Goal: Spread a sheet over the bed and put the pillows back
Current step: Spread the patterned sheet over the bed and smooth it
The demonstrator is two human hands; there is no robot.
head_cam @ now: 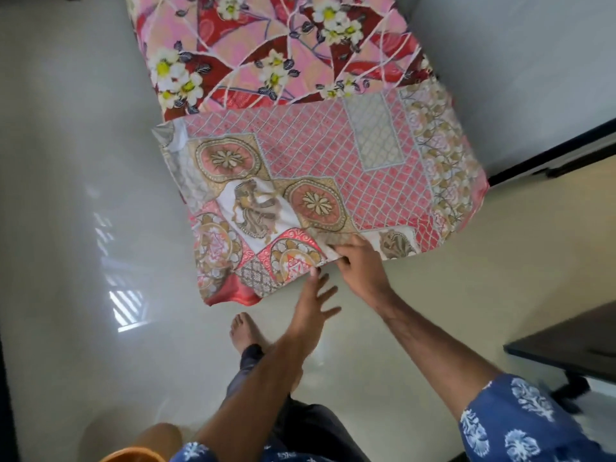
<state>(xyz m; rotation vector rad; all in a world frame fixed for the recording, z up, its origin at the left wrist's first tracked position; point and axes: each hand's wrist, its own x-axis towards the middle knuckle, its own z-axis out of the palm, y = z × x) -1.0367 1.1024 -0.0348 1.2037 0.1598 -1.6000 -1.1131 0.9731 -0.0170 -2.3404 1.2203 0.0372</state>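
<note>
Pale glossy floor (83, 228) surrounds a narrow bed (283, 48) running toward 12 o'clock, covered in floral cloth. A patterned sheet (333, 181) lies over the near end, its edge hanging at 6 o'clock.

Right hand (358, 265): grip pinched on the sheet's near hem. Left hand (311, 308): fingers splayed, grasping nothing, just below the hem.

Step judged: spreading under way; sheet covers only the near part. Next move likely calls for both hands on the hem, then drawing the cloth toward 12 o'clock.

No pillows in view. Dark desk (566, 348) at 4 o'clock, well apart. Bare foot (245, 331) beneath the hem; nothing obstructs.
</note>
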